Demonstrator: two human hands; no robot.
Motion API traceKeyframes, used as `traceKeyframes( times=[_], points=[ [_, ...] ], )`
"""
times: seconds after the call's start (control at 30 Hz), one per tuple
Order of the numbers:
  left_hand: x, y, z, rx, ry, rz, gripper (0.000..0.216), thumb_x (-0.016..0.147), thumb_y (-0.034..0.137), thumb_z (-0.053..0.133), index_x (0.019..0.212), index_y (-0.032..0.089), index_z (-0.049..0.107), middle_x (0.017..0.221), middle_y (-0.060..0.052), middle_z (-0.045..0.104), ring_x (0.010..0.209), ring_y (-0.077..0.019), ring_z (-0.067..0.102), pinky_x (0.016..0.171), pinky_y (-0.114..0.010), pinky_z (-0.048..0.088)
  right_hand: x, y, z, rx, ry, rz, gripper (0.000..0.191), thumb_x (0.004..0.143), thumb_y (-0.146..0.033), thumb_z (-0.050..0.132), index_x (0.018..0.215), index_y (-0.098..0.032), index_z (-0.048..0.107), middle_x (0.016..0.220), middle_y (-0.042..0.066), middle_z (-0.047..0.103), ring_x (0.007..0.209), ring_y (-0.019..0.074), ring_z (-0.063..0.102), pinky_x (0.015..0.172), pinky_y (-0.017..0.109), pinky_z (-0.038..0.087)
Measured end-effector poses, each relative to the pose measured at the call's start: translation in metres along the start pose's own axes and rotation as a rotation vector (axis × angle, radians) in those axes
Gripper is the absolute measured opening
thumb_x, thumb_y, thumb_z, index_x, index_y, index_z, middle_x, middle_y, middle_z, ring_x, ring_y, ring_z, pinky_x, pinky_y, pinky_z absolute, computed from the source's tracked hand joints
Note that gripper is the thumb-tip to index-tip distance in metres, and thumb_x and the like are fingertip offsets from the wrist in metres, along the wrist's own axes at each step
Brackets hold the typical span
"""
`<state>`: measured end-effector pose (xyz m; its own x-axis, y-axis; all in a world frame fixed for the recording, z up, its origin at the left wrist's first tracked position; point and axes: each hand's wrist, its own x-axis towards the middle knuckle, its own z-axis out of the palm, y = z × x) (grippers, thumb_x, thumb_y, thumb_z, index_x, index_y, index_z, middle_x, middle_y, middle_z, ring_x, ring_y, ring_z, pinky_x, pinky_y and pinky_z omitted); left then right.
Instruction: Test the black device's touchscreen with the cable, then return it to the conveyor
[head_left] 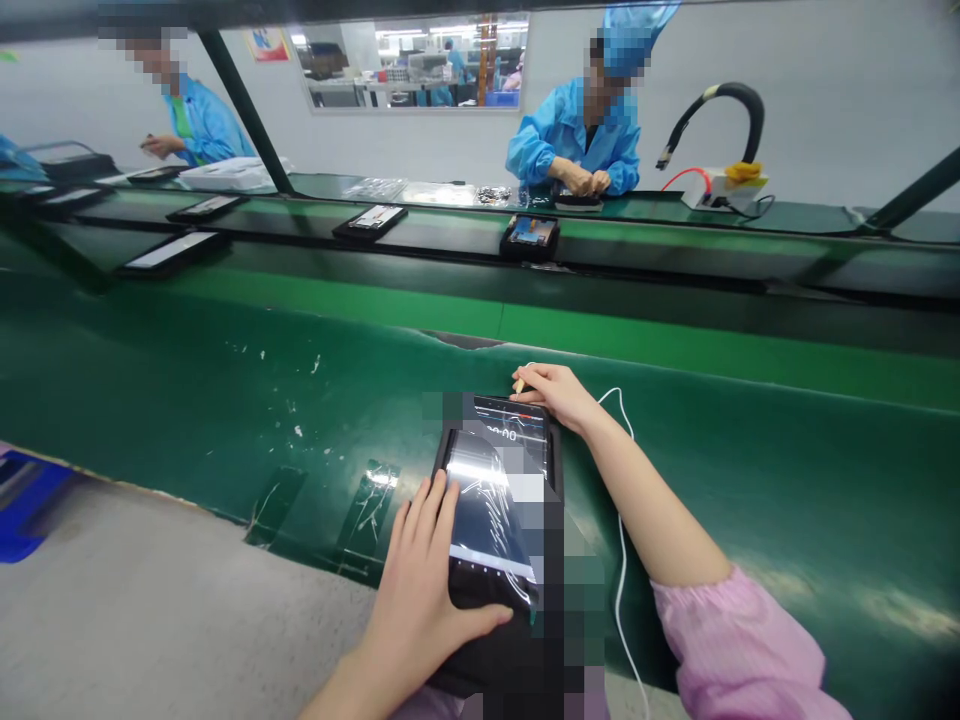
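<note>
A tablet (487, 490) with a lit screen lies in a black tray-like holder (480, 640) in front of me. Clear film partly covers the screen, and pixel blocks hide its right side. My left hand (424, 570) rests flat over the tablet's left edge, fingers stretched and thumb apart on the lower part. At the tablet's far edge, my right hand (555, 395) pinches a small yellowish plug-like end (520, 385). A white cable (621, 560) passes behind that hand and runs down the bench to the right of my forearm. Whether the plug end touches the tablet I cannot tell.
The green bench (187, 370) has tape strips (371, 510) on its near edge. Beyond it, a conveyor carries several devices, including a tablet (529, 235). Two people in blue work opposite; one handles a device. A black flexible hose (750, 110) arches at the right.
</note>
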<state>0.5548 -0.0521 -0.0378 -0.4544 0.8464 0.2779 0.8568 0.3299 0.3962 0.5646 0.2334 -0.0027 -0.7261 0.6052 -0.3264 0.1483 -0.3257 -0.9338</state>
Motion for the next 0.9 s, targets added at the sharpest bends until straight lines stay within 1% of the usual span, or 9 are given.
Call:
traceKeyframes(
  times=[0.13,0.23,0.37,0.43,0.5,0.6,0.67,0.77,0.9],
  points=[
    [0.001,0.0,-0.002,0.001,-0.011,0.0,0.133,0.053,0.049,0.085,0.153,0.024,0.0,0.149,-0.022,0.038,0.134,-0.0441,0.04,0.097,-0.064,0.045,0.0,-0.004,0.001,-0.053,-0.045,-0.003,0.029,0.086,-0.01,0.065,0.057,-0.013,0.063,0.071,0.004,0.066,0.052,0.0092,0.065,0.048,0.013,0.052],
    [0.001,0.0,-0.002,0.005,-0.012,-0.006,0.134,0.054,0.05,0.084,0.153,0.024,-0.001,0.149,-0.021,0.039,0.134,-0.0439,0.04,0.097,-0.065,0.045,0.0,-0.006,0.0,-0.107,-0.084,-0.004,0.032,0.087,-0.01,0.064,0.055,-0.013,0.063,0.075,0.005,0.068,0.052,0.0079,0.063,0.046,0.013,0.049],
    [-0.001,-0.002,0.001,0.015,-0.013,-0.014,0.133,0.053,0.053,0.084,0.153,0.023,0.002,0.149,-0.02,0.038,0.134,-0.044,0.04,0.098,-0.064,0.045,0.0,-0.007,0.001,-0.154,-0.1,0.023,0.029,0.087,-0.014,0.064,0.058,-0.013,0.066,0.06,0.002,0.063,0.051,0.0074,0.058,0.048,0.014,0.045],
    [-0.002,-0.002,0.001,0.028,-0.017,-0.016,0.132,0.054,0.055,0.083,0.153,0.022,0.002,0.149,-0.021,0.038,0.134,-0.0444,0.039,0.099,-0.065,0.044,0.0,-0.007,0.001,-0.181,-0.127,0.034,0.026,0.084,-0.019,0.067,0.059,-0.014,0.065,0.055,0.0,0.059,0.05,0.0073,0.053,0.049,0.016,0.042],
    [-0.003,-0.001,0.0,0.037,-0.034,-0.029,0.13,0.057,0.055,0.082,0.153,0.022,0.0,0.15,-0.021,0.037,0.134,-0.0438,0.039,0.101,-0.065,0.04,0.001,-0.005,0.0,-0.209,-0.16,0.02,0.028,0.079,-0.027,0.072,0.056,-0.014,0.063,0.056,-0.001,0.057,0.052,0.0079,0.05,0.051,0.018,0.04],
    [-0.002,0.002,-0.003,0.042,-0.077,-0.091,0.128,0.062,0.052,0.079,0.152,0.021,-0.006,0.15,-0.021,0.036,0.135,-0.0424,0.038,0.107,-0.07,0.029,0.002,-0.003,-0.003,-0.267,-0.181,-0.041,0.033,0.068,-0.04,0.076,0.055,-0.015,0.061,0.056,-0.002,0.053,0.053,0.0085,0.044,0.053,0.022,0.034],
    [-0.001,0.005,-0.006,0.04,-0.093,-0.129,0.131,0.061,0.051,0.08,0.151,0.021,-0.011,0.15,-0.021,0.037,0.135,-0.0428,0.038,0.107,-0.074,0.022,0.003,-0.002,-0.004,-0.303,-0.188,-0.081,0.037,0.063,-0.048,0.075,0.057,-0.015,0.061,0.055,-0.004,0.048,0.052,0.0084,0.038,0.053,0.025,0.028],
    [0.0,0.008,-0.008,0.027,-0.103,-0.144,0.137,0.057,0.05,0.083,0.15,0.024,-0.014,0.149,-0.022,0.038,0.135,-0.0434,0.038,0.106,-0.076,0.02,0.002,-0.001,-0.006,-0.336,-0.199,-0.105,0.04,0.06,-0.054,0.071,0.059,-0.016,0.06,0.056,-0.005,0.044,0.052,0.0086,0.032,0.054,0.027,0.024],
    [0.001,0.008,-0.008,0.027,-0.109,-0.153,0.14,0.055,0.051,0.085,0.15,0.025,-0.015,0.15,-0.022,0.037,0.135,-0.0432,0.038,0.105,-0.077,0.021,0.0,0.001,-0.006,-0.37,-0.194,-0.133,0.04,0.059,-0.056,0.067,0.056,-0.017,0.058,0.057,-0.005,0.043,0.053,0.0094,0.031,0.056,0.028,0.025]
  ],
)
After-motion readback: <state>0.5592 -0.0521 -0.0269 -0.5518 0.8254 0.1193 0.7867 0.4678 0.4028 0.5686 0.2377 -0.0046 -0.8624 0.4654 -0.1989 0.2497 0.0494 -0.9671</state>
